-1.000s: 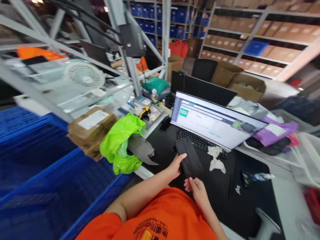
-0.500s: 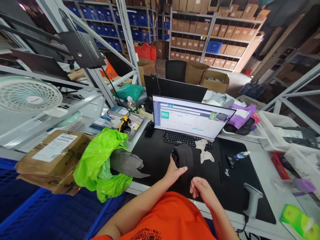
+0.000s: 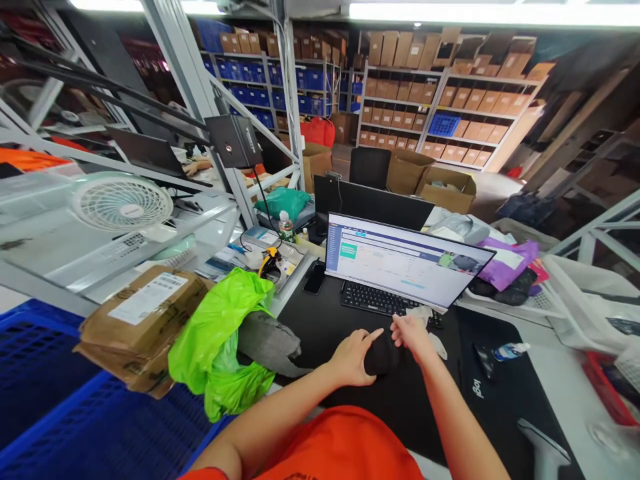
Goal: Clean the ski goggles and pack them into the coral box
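A dark folded garment [image 3: 383,355] lies bunched on the black desk mat [image 3: 490,400] in front of the keyboard [image 3: 385,302]. My left hand [image 3: 353,358] presses its left side, fingers curled over the cloth. From the far side my right hand [image 3: 413,335] rests on top of the bundle, fingers bent down onto it. Both hands grip the cloth between them. A white crumpled cloth [image 3: 433,333] lies just beyond my right hand.
A monitor [image 3: 406,261] stands behind the keyboard. A green plastic bag [image 3: 220,340] with a grey parcel [image 3: 267,343] and a cardboard parcel [image 3: 143,320] sit at left above blue crates [image 3: 60,427]. A handheld scanner [image 3: 545,450] stands at right. A fan [image 3: 123,203] is on the left shelf.
The garment, long and flat before, is now bunched into a small bundle. My right hand moved from the near side up over its top. The view swung slightly left.
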Motion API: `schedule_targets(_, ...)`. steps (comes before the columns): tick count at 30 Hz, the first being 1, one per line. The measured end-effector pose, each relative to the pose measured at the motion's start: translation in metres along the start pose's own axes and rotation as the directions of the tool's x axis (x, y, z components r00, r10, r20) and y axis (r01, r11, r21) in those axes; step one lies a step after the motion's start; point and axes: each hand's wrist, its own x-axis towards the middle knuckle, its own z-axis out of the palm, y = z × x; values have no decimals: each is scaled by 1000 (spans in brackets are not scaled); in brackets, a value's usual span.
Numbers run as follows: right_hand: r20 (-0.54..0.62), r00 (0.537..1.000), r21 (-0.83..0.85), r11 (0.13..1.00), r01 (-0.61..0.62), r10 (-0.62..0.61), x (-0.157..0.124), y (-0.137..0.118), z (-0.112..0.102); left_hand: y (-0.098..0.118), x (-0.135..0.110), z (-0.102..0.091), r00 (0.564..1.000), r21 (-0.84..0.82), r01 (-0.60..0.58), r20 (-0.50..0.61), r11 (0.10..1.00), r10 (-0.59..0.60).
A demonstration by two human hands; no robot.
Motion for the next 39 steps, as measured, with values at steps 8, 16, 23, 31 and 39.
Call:
schedule_targets(8, 37, 966, -71, 964, 258, -255, -47, 93, 41, -22, 1, 23, 861, -837, 211, -84, 504, -501)
schedule_targets(16, -109, 897, -570, 767, 296, -428, -49, 105, 30, -24, -6, 43, 898, -931, 321, 241, 174, -369)
schedule_targets(23, 35, 917, -640, 696, 325, -397, -57, 120, 38, -34, -26, 48, 891, -931, 365, 348, 4, -292)
schedule_targets(31, 62, 978, -469, 859, 203, -198, -58, 119, 40, -49, -35, 60, 879, -928, 365, 370, -75, -302)
schedule_targets(39, 165, 983, -257, 959, 121, -80, -58, 128, 35, -54, -47, 63, 846, -911, 399, 411, -108, -338)
